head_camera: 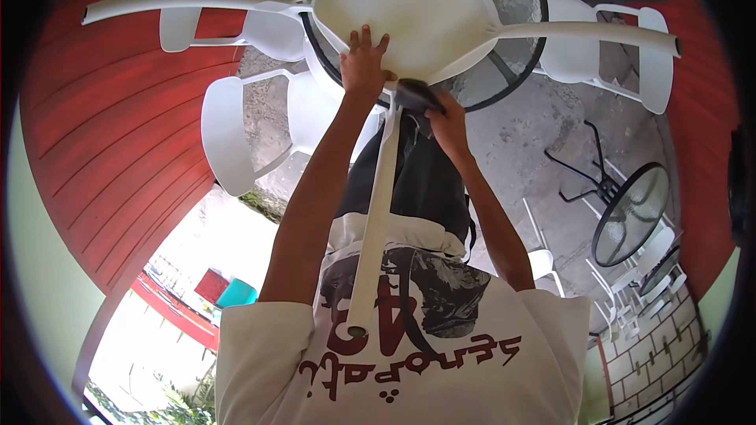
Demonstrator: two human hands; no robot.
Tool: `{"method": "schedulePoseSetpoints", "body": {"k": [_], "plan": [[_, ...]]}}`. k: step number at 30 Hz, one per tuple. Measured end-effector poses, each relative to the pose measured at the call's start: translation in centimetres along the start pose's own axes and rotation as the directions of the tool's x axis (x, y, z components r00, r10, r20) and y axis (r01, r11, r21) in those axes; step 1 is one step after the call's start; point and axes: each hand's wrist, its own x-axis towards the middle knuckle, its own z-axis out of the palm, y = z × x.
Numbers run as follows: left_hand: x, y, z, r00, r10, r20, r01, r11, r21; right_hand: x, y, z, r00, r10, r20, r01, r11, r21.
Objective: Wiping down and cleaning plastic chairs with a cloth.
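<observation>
A white plastic chair [425,12] lies upside down on a round glass table [514,65], its legs sticking out to the left, to the right and toward me. My left hand [364,68] rests with spread fingers on the underside of its seat, near the corner closest to me. Gripped in my right hand [450,124] is a dark, blurred item [416,96], perhaps a cloth or a brush. It is at the joint where the near chair leg [381,200] meets the seat. That leg points back over my shirt.
White chairs [227,136] stand to the left, and another white chair [652,59] is at the right. A second glass-topped table [632,212] with black legs stands at the lower right, by more white chairs. Red walls [118,118] flank the concrete floor [514,153].
</observation>
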Motion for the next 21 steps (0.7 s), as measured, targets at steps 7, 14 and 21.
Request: {"method": "schedulePoseSetpoints", "body": {"k": [7, 14, 21], "plan": [[0.4, -0.2, 0.4, 1.000, -0.014, -0.020, 0.012, 0.996, -0.086, 2.2, -2.2, 0.5, 0.944, -0.156, 0.290, 0.286, 0.826, -0.487], [-0.2, -0.8, 0.3, 0.999, -0.052, 0.014, 0.053, 0.995, -0.090, 0.6, -3.3, 0.9, 0.901, -0.037, 0.432, 0.344, 0.669, -0.659], [0.1, 0.0, 0.3, 0.997, -0.065, 0.047, 0.070, 0.990, -0.119, 0.3, -0.7, -2.1, 0.828, 0.037, 0.560, 0.209, 0.906, -0.368]]}}
